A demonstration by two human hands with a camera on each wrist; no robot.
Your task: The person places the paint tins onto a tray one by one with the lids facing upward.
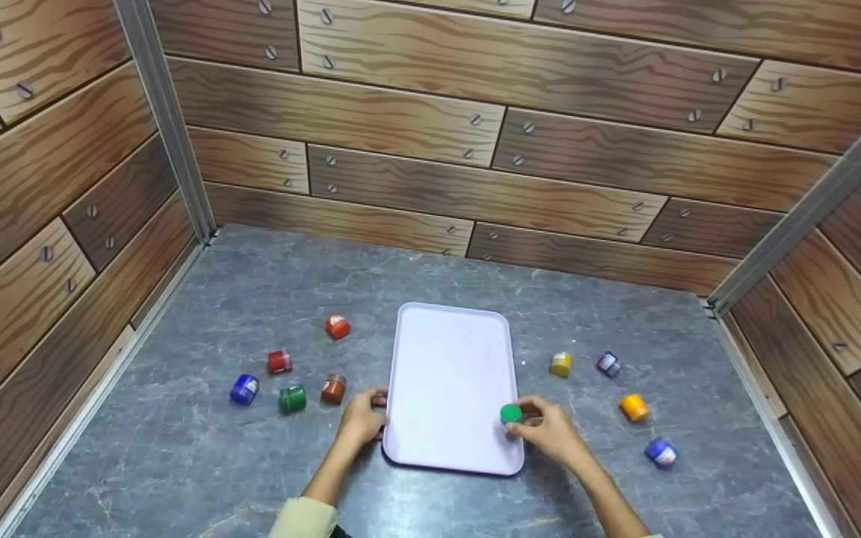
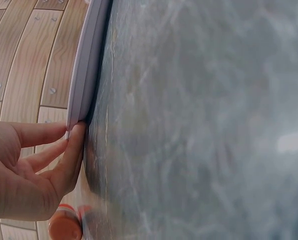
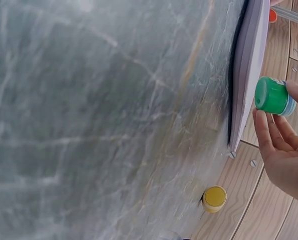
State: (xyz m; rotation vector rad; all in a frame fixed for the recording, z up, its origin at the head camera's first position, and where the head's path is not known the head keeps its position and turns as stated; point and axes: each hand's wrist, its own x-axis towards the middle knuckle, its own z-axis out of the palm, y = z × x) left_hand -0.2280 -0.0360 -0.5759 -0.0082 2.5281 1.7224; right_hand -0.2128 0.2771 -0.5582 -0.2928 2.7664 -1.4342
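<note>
The step in hand looks to be carrying a single green jar to the lavender tray: in the head view the jar is at the tray's right edge, in the lower right of the centre, pinched in the narrow grip of the right hand, while the left hand holds the opposite edge, its grip closed on the rim. The next move seems to call for a steady tray and a controlled hold on the jar near the raised rim; whether jar and tray touch, I cannot tell. Only the head view gives the spread of jars on the tabletop: orange-red, red, blue, a second green and brown left of the tray, with yellow, small dark blue, orange and violet-blue to its right. The left wrist view shows what is partly hidden from above, fingertips meeting the tray's rim and side, but not the held jar; the right wrist view reveals that jar's side, with a clear, bluish band beyond the green, between thumb and fingers
</note>
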